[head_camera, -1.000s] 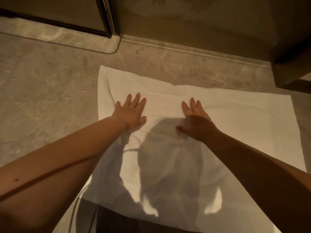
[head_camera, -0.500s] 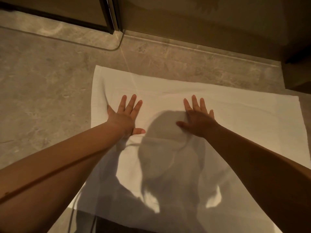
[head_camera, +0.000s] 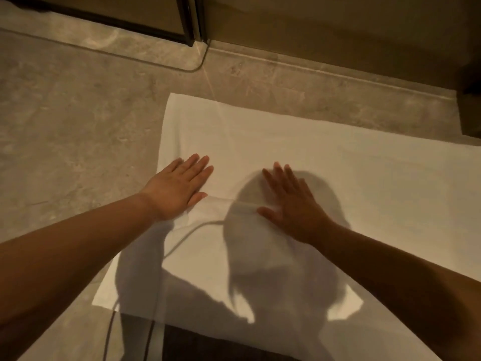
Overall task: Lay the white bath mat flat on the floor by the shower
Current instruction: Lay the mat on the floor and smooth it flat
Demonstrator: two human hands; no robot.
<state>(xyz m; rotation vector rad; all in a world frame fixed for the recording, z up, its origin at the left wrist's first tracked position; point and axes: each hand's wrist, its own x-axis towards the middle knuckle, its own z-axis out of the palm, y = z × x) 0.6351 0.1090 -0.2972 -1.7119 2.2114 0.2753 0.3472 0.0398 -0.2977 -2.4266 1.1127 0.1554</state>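
The white bath mat [head_camera: 364, 194] lies spread on the stone floor, its far edge close to the shower threshold. My left hand [head_camera: 177, 186] rests palm down on the mat near its left edge, fingers together and straight. My right hand [head_camera: 291, 204] presses flat on the mat's middle, fingers slightly apart. A low crease runs across the cloth between the two hands. My own shadow covers the mat's near half. Neither hand grips anything.
The glass shower door with its dark frame [head_camera: 187, 19] stands at the far left, above a raised stone sill [head_camera: 312, 66]. A dark cabinet corner [head_camera: 471, 110] sits at the far right. Bare stone floor [head_camera: 65, 131] lies left of the mat.
Both hands have slid a little toward me and the left across the mat, and the left hand's fingers have drawn together. The mat's surface looks smoother near its far edge.
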